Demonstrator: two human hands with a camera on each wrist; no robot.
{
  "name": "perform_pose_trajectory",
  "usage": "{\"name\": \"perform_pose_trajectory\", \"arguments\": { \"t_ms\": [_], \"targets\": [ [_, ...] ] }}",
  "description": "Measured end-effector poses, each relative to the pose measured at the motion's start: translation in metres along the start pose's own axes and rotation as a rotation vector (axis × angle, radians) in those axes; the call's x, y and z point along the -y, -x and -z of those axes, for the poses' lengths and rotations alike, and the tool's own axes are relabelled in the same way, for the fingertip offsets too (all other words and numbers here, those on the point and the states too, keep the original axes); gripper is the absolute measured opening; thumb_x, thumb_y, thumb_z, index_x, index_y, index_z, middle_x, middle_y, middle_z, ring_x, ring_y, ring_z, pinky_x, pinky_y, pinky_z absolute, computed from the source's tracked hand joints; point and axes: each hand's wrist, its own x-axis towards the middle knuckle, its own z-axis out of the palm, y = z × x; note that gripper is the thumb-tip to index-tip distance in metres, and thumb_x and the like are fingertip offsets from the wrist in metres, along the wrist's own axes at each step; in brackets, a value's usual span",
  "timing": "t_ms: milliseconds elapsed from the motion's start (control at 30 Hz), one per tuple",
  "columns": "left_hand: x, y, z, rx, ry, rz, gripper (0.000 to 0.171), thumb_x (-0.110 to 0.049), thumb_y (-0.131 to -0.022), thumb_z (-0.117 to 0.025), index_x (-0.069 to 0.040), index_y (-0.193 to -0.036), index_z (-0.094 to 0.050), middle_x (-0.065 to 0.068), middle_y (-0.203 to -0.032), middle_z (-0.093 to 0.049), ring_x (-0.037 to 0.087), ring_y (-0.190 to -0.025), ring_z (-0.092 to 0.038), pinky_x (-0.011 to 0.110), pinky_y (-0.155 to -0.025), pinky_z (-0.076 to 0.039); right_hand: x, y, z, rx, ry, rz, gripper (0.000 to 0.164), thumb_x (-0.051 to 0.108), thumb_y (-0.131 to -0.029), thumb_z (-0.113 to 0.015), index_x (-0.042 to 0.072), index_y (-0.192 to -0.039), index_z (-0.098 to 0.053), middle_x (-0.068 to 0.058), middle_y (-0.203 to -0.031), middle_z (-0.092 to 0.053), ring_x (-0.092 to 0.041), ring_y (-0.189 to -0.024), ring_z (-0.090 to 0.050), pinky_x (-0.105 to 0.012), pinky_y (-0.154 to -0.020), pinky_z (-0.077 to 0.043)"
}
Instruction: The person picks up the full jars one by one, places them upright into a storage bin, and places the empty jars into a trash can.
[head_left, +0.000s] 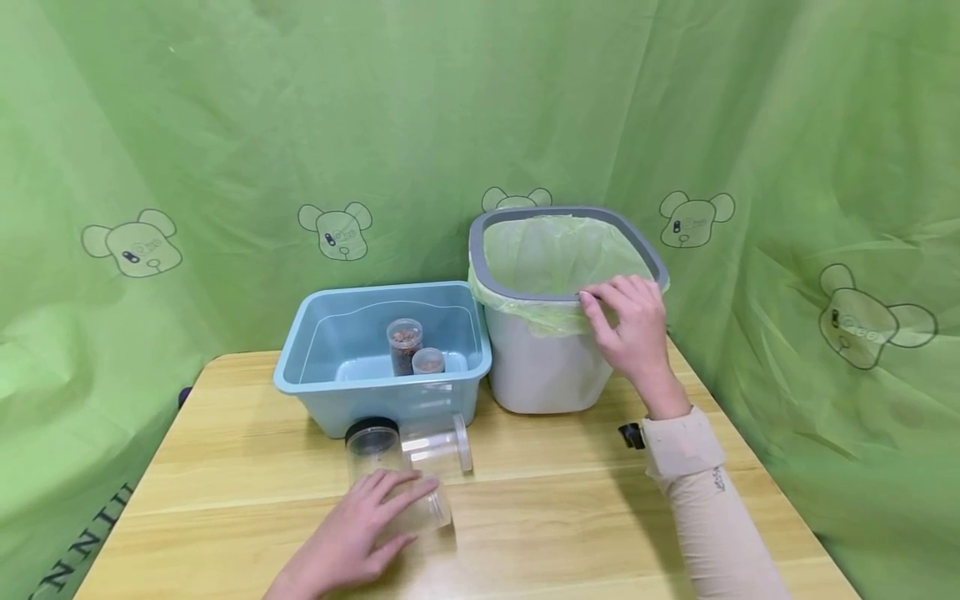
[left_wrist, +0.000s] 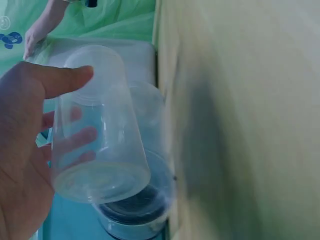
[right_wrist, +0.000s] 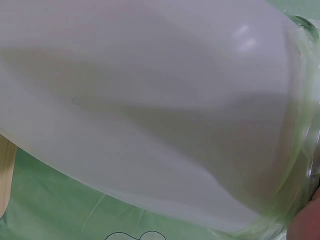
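Loosely curled left hand (head_left: 360,523) holds a clear cup (left_wrist: 112,137); outstretched right hand (head_left: 632,325) pinches the grey bin rim (head_left: 528,295)

I count five clear jars (head_left: 406,348) from here: two inside the one blue tub (head_left: 321,350), three outside it. One black lid (head_left: 372,427) tops a jar. There is one bin (head_left: 547,367) with one bag (head_left: 562,250), one surface (head_left: 555,508), two hands, a left hand (head_left: 356,525) and a right hand (head_left: 632,327), and five bear drawings (head_left: 343,235) on the green cloth (head_left: 420,108).

Curtained-off booth, prob. makeshift: green drapes (head_left: 420,125) on 3 sides of wood tbl (head_left: 555,517).
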Motion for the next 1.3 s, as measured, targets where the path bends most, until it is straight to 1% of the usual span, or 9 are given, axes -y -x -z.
{"name": "perform_pose_trajectory", "arguments": {
  "t_ms": [133, 233, 367, 467, 667, 800, 1067, 1167, 1300],
  "targets": [
    [0.000, -0.008, 0.011, -0.082, 0.058, -0.039, 0.076, -0.030, -0.084, -0.082, -0.024, -0.153, -0.051, 0.003, -0.143, -0.060, 0.021, -0.127, -0.058, 0.049, -0.104, -0.054, 0.000, -0.001, 0.001, 0.004, -0.001, 0.004, 0.030, 0.025, -0.099, -0.061, -0.001, -0.094, -0.075, -0.018, -0.084, -0.069, -0.036, -0.082, -0.057, -0.050, -0.088, -0.040],
    [0.000, -0.014, 0.020, -0.115, 0.086, -0.053, 0.075, -0.029, -0.084, -0.081, -0.021, -0.153, -0.051, 0.004, -0.144, -0.059, 0.022, -0.127, -0.057, 0.051, -0.104, -0.054, 0.001, -0.001, 0.002, 0.012, -0.004, 0.010, 0.029, 0.024, -0.099, -0.062, -0.001, -0.094, -0.075, -0.018, -0.083, -0.069, -0.035, -0.081, -0.057, -0.050, -0.087, -0.040],
    [0.002, -0.021, 0.032, -0.140, 0.116, -0.047, 0.075, -0.028, -0.085, -0.080, -0.020, -0.153, -0.051, 0.004, -0.146, -0.057, 0.022, -0.129, -0.056, 0.050, -0.106, -0.052, 0.001, -0.002, 0.004, 0.027, -0.017, 0.017, 0.026, 0.022, -0.098, -0.063, -0.001, -0.094, -0.075, -0.017, -0.083, -0.070, -0.035, -0.081, -0.058, -0.049, -0.088, -0.040],
    [0.004, -0.027, 0.040, -0.169, 0.152, -0.040, 0.074, -0.027, -0.086, -0.080, -0.018, -0.153, -0.051, 0.005, -0.146, -0.057, 0.022, -0.131, -0.055, 0.045, -0.109, -0.049, 0.001, -0.001, 0.005, 0.037, -0.024, 0.019, 0.024, 0.021, -0.098, -0.065, -0.001, -0.095, -0.075, -0.017, -0.084, -0.070, -0.035, -0.082, -0.058, -0.048, -0.088, -0.039],
    [0.008, -0.039, 0.056, -0.245, 0.223, -0.042, 0.073, -0.023, -0.086, -0.081, -0.015, -0.152, -0.052, 0.008, -0.145, -0.057, 0.021, -0.132, -0.055, 0.026, -0.116, -0.041, 0.002, -0.002, 0.012, 0.047, -0.027, 0.037, 0.018, 0.016, -0.096, -0.067, -0.001, -0.092, -0.073, -0.017, -0.083, -0.070, -0.034, -0.080, -0.058, -0.048, -0.087, -0.038],
    [0.011, -0.045, 0.064, -0.301, 0.245, -0.040, 0.074, -0.021, -0.084, -0.081, -0.013, -0.151, -0.052, 0.009, -0.145, -0.057, 0.022, -0.132, -0.056, 0.021, -0.118, -0.037, 0.005, -0.002, 0.017, 0.055, -0.035, 0.056, 0.016, 0.014, -0.096, -0.067, 0.000, -0.090, -0.072, -0.017, -0.082, -0.070, -0.033, -0.079, -0.057, -0.047, -0.088, -0.038],
    [0.023, -0.058, 0.080, -0.376, 0.301, -0.019, 0.072, -0.018, -0.083, -0.080, -0.008, -0.149, -0.053, 0.012, -0.143, -0.057, 0.024, -0.132, -0.056, 0.024, -0.119, -0.039, 0.012, -0.002, 0.022, 0.017, -0.055, 0.082, 0.013, 0.011, -0.094, -0.069, 0.000, -0.089, -0.073, -0.015, -0.080, -0.070, -0.031, -0.076, -0.057, -0.046, -0.087, -0.038],
    [0.026, -0.064, 0.087, -0.423, 0.335, -0.022, 0.072, -0.015, -0.081, -0.080, -0.005, -0.148, -0.054, 0.013, -0.142, -0.058, 0.023, -0.131, -0.057, 0.027, -0.117, -0.041, 0.014, 0.000, 0.023, 0.006, -0.062, 0.084, 0.014, 0.012, -0.093, -0.068, 0.000, -0.088, -0.073, -0.015, -0.079, -0.070, -0.031, -0.076, -0.057, -0.045, -0.087, -0.038],
    [0.029, -0.070, 0.093, -0.477, 0.370, -0.031, 0.067, -0.018, -0.086, -0.078, -0.002, -0.146, -0.053, 0.014, -0.142, -0.058, 0.020, -0.132, -0.055, 0.026, -0.115, -0.043, 0.015, 0.005, 0.026, 0.001, -0.054, 0.081, 0.024, 0.020, -0.096, -0.064, 0.000, -0.086, -0.072, -0.015, -0.077, -0.069, -0.030, -0.076, -0.055, -0.040, -0.088, -0.036]
  ]
}}
